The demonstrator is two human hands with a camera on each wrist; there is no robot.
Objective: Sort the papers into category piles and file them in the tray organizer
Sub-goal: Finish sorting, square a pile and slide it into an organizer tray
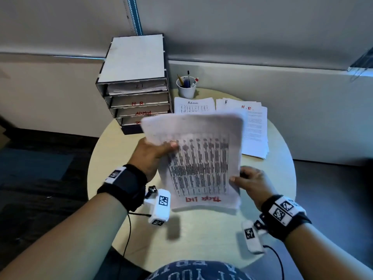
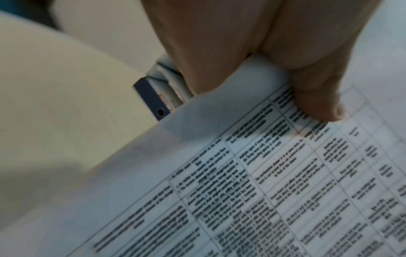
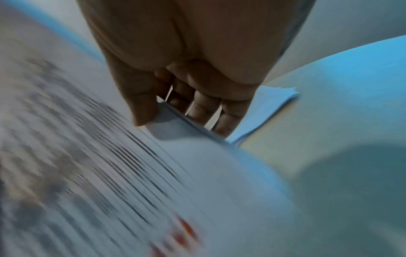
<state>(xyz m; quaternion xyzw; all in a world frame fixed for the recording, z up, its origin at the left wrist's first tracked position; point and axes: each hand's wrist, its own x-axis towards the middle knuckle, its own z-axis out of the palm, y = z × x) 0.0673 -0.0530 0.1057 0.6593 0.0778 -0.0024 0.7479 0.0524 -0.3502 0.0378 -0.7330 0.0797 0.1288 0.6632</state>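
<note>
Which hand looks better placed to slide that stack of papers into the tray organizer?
Probably the left hand. It grips the held stack at its far edge, on the side where the tray organizer stands. The right hand pinches the near right edge, farther from the trays.

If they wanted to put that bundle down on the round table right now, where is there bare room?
Bare tabletop shows along the near edge, under and between both wrists, and on the left between the tray organizer and the left hand. The far right is crowded: the pen cup, the Admin pile and the H.R. pile.
</note>
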